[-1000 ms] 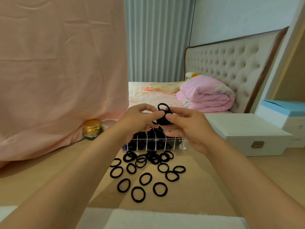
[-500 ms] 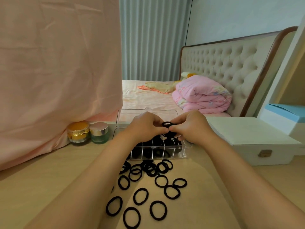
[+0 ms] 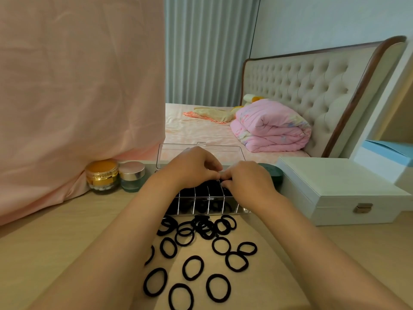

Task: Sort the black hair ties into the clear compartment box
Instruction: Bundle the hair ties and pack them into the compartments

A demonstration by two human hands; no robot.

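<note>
Box [image 3: 210, 203] long axis left-right, lid upright behind; both hands' [image 3: 225, 175] grip unclear, fingers curled.

A home bedroom. A bed with a tufted headboard [image 3: 308, 90] and a folded pink quilt [image 3: 271, 128] lies at two o'clock, grey-green curtains [image 3: 207, 50] hang at twelve, and cosmetic jars [image 3: 116, 176] stand at ten.

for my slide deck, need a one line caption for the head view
Both hands, left and right, meet over the clear compartment box; loose black hair ties wait on the table.
</note>
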